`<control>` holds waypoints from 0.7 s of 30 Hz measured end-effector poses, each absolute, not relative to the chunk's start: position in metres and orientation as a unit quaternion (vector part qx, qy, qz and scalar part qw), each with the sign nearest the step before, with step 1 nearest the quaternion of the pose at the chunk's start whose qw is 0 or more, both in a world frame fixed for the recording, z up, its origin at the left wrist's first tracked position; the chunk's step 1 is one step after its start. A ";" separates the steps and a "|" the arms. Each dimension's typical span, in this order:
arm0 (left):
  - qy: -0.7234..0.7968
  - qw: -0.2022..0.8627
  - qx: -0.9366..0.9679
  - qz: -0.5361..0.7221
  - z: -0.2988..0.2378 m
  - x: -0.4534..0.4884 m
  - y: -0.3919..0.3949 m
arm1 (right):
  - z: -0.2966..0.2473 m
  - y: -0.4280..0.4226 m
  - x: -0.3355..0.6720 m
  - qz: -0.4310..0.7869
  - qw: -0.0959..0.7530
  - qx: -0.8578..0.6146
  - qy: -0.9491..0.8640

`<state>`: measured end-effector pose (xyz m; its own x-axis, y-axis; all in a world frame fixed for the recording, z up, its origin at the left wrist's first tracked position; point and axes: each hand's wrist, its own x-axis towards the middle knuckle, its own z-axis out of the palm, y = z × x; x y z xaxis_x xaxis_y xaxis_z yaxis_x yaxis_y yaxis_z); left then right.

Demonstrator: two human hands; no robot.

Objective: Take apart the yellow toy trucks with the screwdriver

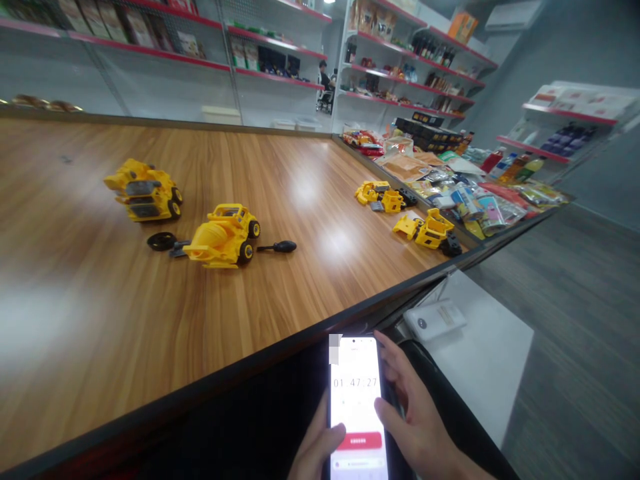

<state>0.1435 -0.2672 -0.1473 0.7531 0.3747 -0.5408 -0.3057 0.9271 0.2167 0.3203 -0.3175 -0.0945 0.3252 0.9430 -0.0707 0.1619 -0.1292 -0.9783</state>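
Observation:
A smartphone [356, 400] with a lit white screen showing a timer and a red button sits low in the view, below the table edge. My right hand [417, 417] wraps round its right side, fingers curled on the edge. My left hand [316, 447] comes up from the bottom, its thumb resting near the red button. On the wooden table [100, 313] stand a yellow toy mixer truck [223, 237], a yellow toy truck [144, 191], a loose black wheel [161, 241] and a black-handled screwdriver [279, 247].
More yellow toy vehicles [383, 196] and another [429, 230] lie at the table's right end, beside a heap of packaged goods [470, 193]. A white device [434, 319] rests on a white surface [493, 373]. Shop shelves [410, 73] line the back; a person sits far off.

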 end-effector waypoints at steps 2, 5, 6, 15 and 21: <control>0.279 0.940 0.055 0.191 -0.148 0.143 -0.268 | -0.095 -0.318 0.321 0.392 0.499 -0.642 -0.430; 0.241 0.949 0.072 0.191 -0.148 0.143 -0.268 | -0.092 -0.317 0.322 0.391 0.496 -0.644 -0.432; 0.224 0.953 0.077 0.191 -0.148 0.143 -0.267 | -0.090 -0.317 0.322 0.393 0.493 -0.646 -0.430; 0.132 0.973 0.087 0.169 -0.159 0.147 -0.266 | -0.070 -0.311 0.374 0.238 0.403 -0.764 -0.444; 0.121 0.975 0.099 0.159 -0.156 0.152 -0.264 | -0.074 -0.279 0.531 0.048 0.315 -0.902 -0.292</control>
